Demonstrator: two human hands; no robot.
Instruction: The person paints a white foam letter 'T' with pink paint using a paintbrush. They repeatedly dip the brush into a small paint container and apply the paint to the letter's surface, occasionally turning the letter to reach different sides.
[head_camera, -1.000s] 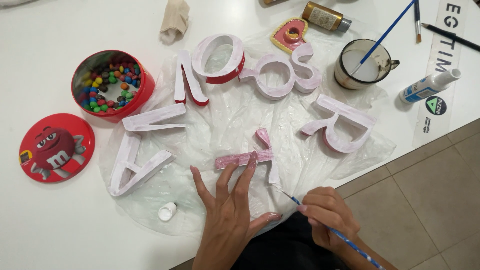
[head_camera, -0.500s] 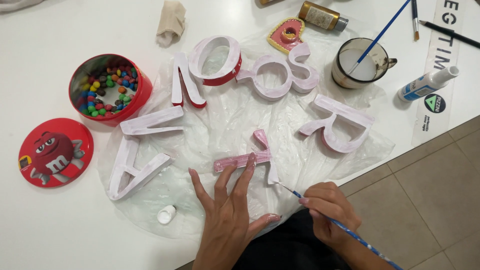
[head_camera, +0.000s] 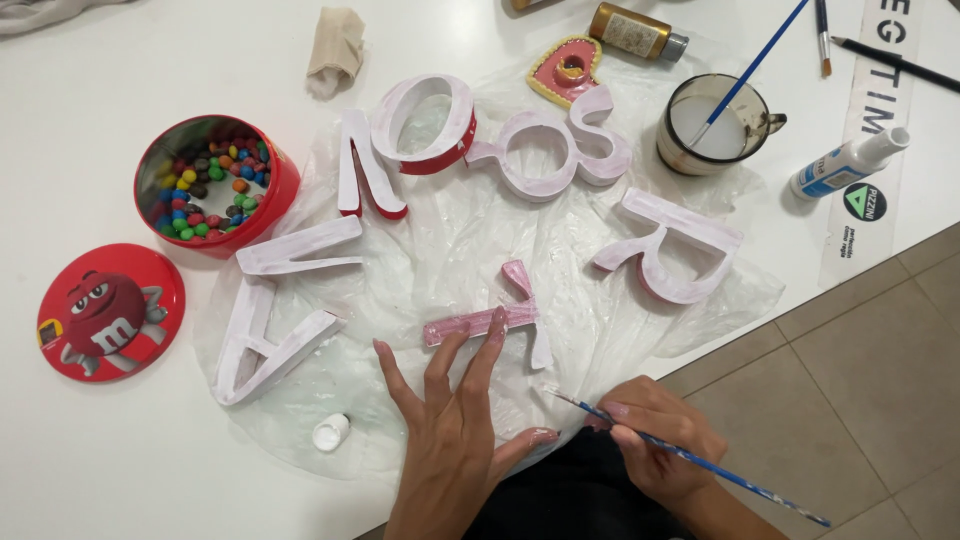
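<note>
Left hand (head_camera: 455, 430): lying flat and fully spread on the plastic sheet (head_camera: 450, 250), gripping nothing, its fingertips pressing down on the near edge of the pink letter (head_camera: 490, 318).

Right hand (head_camera: 655, 440): closed in a writing grip around a thin blue paintbrush (head_camera: 690, 458), the tip pointing toward the letter's lower end and hanging just short of it.

Pink letter: sitting at the near middle of the sheet, just beyond the left hand. It is showing a glittery pink coat along its top, with one stem looking paler. Painting appears partly done.

Remaining letters (head_camera: 285, 300): sitting in an arc around it, wearing only a whitish, faintly pink wash; some are showing red sides. Judged unfinished.

Surroundings: a white paint cap (head_camera: 330, 432) lying near the left hand; a cup (head_camera: 712, 125) holding another brush; a red tin of sweets (head_camera: 215, 185) standing open, its lid (head_camera: 110, 312) lying alongside.
</note>
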